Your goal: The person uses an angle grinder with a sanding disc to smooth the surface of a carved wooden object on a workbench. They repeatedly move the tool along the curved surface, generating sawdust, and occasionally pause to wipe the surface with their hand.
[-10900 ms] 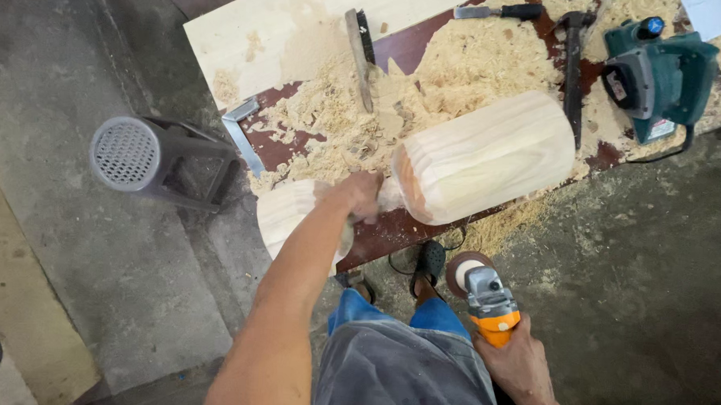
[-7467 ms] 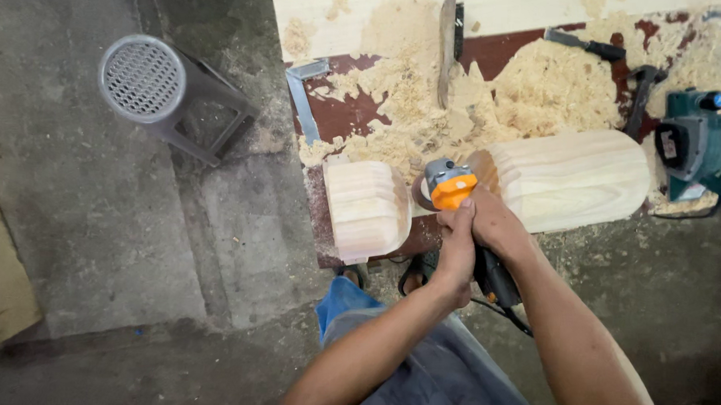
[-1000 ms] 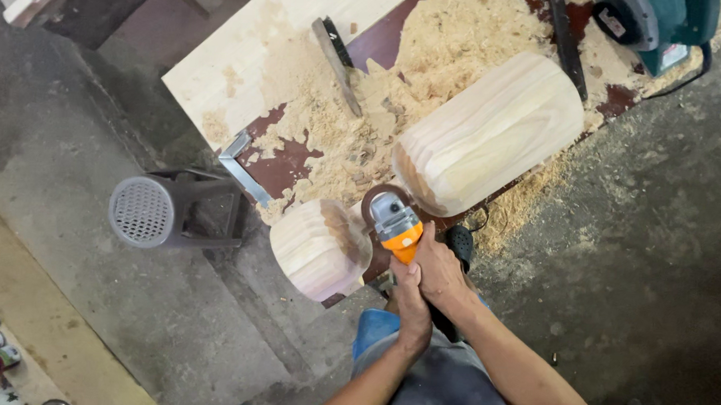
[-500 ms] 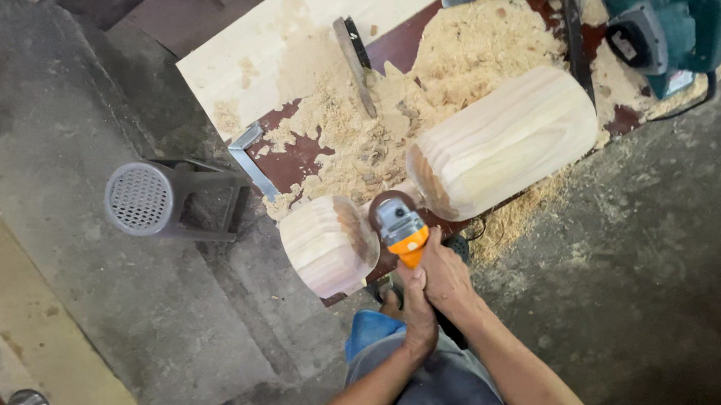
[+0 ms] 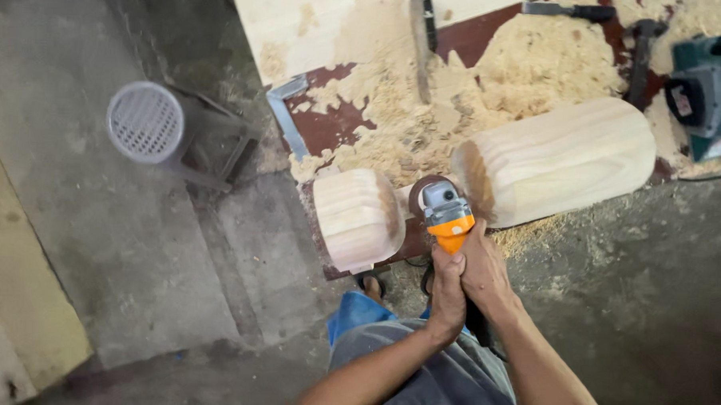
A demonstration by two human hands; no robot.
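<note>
Two hands, both clamped on one angle grinder [image 5: 447, 220]: left hand [image 5: 448, 292] wrapped low on the handle, right hand [image 5: 483, 271] overlapping it just above, fingers closed. Grinder's rear body was hidden under the hands; only the orange collar and grey head showed. Its disc sat just ahead of the hands in the narrow neck between two rounded wood sections, short one [image 5: 357, 217] to the left, long one [image 5: 555, 159] ahead-right; whether the disc touched wood couldn't be made out. One bench [image 5: 331, 130] under it all, far edge cut off. Beyond the hands: one big sawdust heap [image 5: 533, 69], one metal square [image 5: 285, 112] far left, one brush [image 5: 421, 37], one chisel [image 5: 571, 10], one hammer [image 5: 639, 52] with head half buried. One green electric planer [image 5: 706, 91] far right, cut off. One grey stool [image 5: 167, 132] on the floor, well left.
</note>
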